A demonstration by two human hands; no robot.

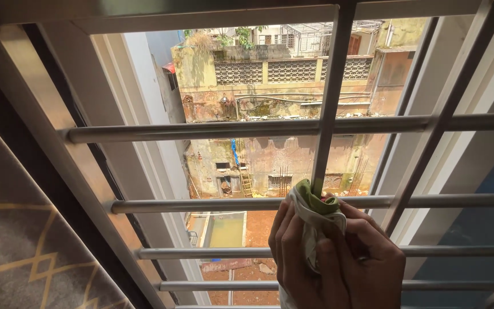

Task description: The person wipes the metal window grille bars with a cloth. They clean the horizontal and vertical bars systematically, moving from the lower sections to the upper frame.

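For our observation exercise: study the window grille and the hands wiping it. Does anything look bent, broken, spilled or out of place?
Nothing stands out. The metal grille has straight, evenly spaced bars with no visible bends or breaks. One hand presses a green and white cloth around the upright bar where it meets a horizontal one. Which hand it is cannot be told.

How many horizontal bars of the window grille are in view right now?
5: top bar; second, where the hand presses a cloth; third; fourth; a fifth barely visible at the bottom edge. More may be hidden.
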